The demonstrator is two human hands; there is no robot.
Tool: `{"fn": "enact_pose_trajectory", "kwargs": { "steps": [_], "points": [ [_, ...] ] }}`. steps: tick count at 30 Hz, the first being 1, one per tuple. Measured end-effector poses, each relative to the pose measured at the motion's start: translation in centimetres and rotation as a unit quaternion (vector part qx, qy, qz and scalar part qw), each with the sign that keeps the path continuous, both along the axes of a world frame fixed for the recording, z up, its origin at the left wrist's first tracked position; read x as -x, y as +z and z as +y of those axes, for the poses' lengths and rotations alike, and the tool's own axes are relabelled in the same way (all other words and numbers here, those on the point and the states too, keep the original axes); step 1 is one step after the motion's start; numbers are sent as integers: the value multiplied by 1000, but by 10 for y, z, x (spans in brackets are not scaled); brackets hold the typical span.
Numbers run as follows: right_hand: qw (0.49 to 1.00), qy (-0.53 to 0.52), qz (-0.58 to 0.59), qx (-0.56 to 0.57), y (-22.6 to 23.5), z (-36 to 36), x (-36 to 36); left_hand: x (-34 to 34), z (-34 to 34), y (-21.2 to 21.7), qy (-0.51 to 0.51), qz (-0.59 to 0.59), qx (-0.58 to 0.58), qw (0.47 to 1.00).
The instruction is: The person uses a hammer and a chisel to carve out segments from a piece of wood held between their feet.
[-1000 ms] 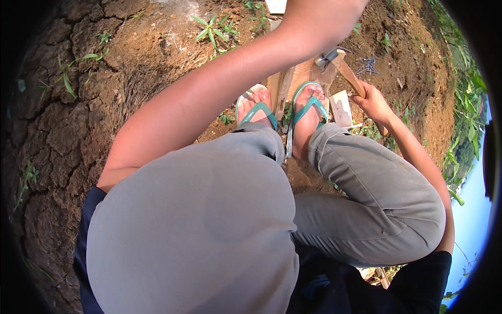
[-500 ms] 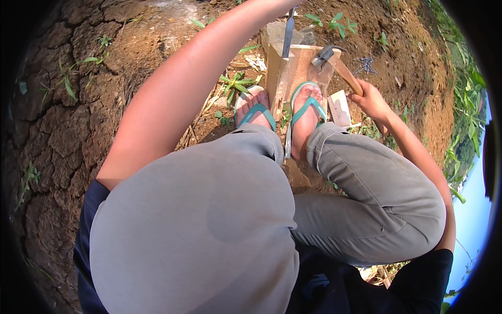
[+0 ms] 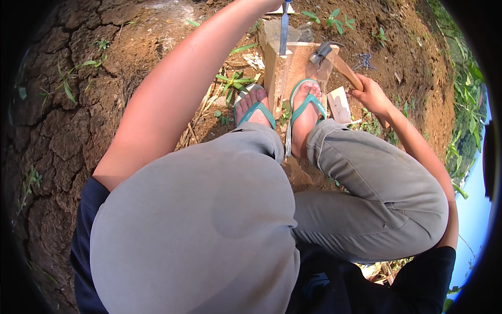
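At the top edge my left hand (image 3: 273, 4), mostly cut off by the frame, is closed on the blue handle of a chisel (image 3: 284, 34). The chisel stands nearly upright, its blade tip at the top of the wooden block (image 3: 308, 65), near the left corner. My right hand (image 3: 372, 98) grips the wooden handle of a claw hammer (image 3: 345, 71). The hammer's dark metal head is over the block's upper right part, beside the chisel and apart from it. My sandalled feet (image 3: 306, 102) are against the near side of the block.
A grey stone (image 3: 300, 35) lies behind the block. A pale wood offcut (image 3: 339, 106) is right of my foot, and a small heap of nails (image 3: 364, 62) lies on the soil farther right. Wood chips (image 3: 254, 61) and green weeds (image 3: 234, 82) are at the left.
The view has shifted slightly, and a little more of the chisel's blue handle shows. Both hands keep their hold, with the hammer and chisel in almost the same places.
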State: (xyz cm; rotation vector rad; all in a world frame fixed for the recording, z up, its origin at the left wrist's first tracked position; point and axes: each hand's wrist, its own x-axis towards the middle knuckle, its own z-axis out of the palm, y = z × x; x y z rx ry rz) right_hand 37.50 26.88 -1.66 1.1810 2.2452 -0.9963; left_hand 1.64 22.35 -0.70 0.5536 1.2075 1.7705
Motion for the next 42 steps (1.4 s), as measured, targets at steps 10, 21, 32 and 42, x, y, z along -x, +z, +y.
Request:
{"fn": "enact_pose_trajectory", "kwargs": {
  "steps": [10, 21, 32, 42],
  "points": [
    [999, 5, -17, -38, 9, -3, 2, -1, -15, 1, -1, 70, -22, 997],
    [918, -210, 315, -115, 102, 27, 232, -1, -2, -15, 125, 273, 29, 953],
    [911, -120, 210, -334, 67, 18, 320, 2, -2, -9, 85, 197, 131, 968],
    [928, -92, 284, -222, 68, 29, 325, 8, -10, -10, 95, 281, 101, 950]
  ]
}}
